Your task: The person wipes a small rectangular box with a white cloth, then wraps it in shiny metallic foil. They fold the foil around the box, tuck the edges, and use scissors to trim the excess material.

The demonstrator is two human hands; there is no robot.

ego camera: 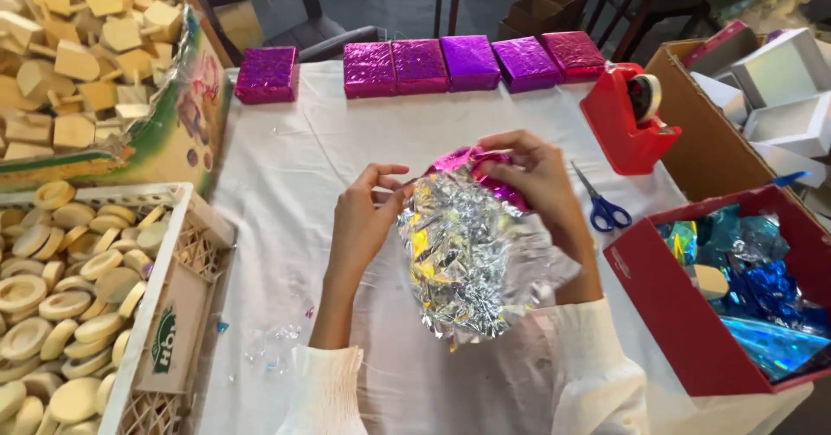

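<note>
Fingers (394, 178) of both hands pinch the crinkled foil sheet (459, 253), held above the bench (286, 184). I'd keep my left hand (359, 223) taut while my right hand (537, 175) folds snugly.

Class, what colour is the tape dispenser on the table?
Red tape dispenser, clearest in the head view, beside the blue-handled scissors.

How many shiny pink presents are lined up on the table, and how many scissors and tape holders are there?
Wrapped shiny pink boxes in the row: 6 (first, last)
Blue-handled scissors: 1
Red tape dispenser: 1
Total: 8
One more piece, half wrapped in pink and silver foil, is between the left hand and right hand, not in the row.
</note>
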